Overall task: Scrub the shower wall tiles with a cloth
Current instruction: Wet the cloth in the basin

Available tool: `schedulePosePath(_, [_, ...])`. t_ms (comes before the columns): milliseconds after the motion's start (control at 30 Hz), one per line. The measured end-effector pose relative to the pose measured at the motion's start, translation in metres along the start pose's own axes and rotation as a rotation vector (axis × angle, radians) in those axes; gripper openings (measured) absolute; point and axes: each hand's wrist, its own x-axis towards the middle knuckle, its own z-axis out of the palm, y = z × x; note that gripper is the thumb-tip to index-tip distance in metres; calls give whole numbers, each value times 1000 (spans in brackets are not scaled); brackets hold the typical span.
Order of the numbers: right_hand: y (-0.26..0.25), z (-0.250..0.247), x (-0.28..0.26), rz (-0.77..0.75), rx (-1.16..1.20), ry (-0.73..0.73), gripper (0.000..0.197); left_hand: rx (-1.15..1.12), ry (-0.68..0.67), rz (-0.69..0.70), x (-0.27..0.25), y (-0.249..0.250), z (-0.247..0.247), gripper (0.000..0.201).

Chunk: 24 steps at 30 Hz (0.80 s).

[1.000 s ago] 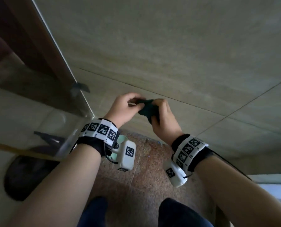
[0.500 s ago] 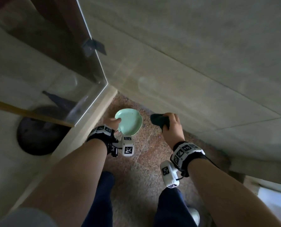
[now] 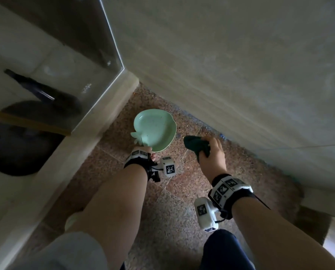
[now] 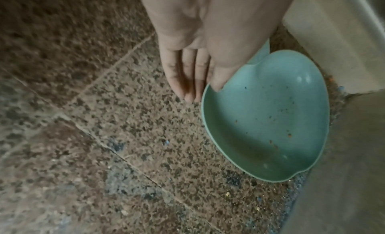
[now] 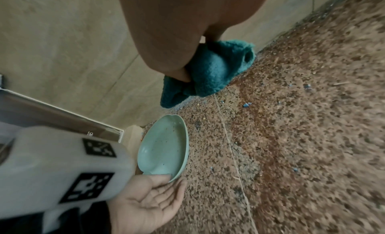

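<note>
Both hands are reaching down to the shower floor, one at a dish, one holding the cloth.

The right hand is gripping the bunched teal cloth low beside the wall, fingers curled round it. The left hand is lying with fingers straight, its thumb touching the near rim of the green dish, which is sitting on the speckled floor in the corner by the glass panel.
</note>
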Motion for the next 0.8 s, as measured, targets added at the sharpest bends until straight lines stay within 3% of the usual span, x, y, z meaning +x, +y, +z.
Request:
schedulePosePath(67, [2,2,4,10,7,-4,38,256,113,110,-6,3,4,25])
schedulePosePath(167, [2,1,6,24,17,-4,37,411,97,227,-17,4,5,33])
schedulePosePath(233, [2,-1,7,24,19,0,37,232,67,159,-12,5,6,32])
schedulePosePath(267, [2,-3,7,26,17,4,37,15,56,106,-6,5,7,32])
schedulePosePath(333, [2,-7,8,28,12,9,38,-207,67,111,-4,2,7,41])
schedulePosePath(467, [-4,-23,-3,66,14,12,38,-223,33,81,-23,5,5,42])
schedulePosePath(533, [-13,-35,-14,84,7,15,39,-181,62,99,-47,4,-2,33])
schedulePosePath(600, [-25,-51,-30,117,4,27,39,186,88,114,-77,3,-10,29])
schedulePosePath(667, [-41,-67,-50,165,12,44,35,-4,46,82,-110,4,-20,19])
schedulePosePath(700, [-50,-75,-60,183,21,59,32,-12,63,68,-125,3,-25,22])
schedulePosePath(800, [-79,-99,-95,233,71,113,30,326,61,165,-190,2,-46,33])
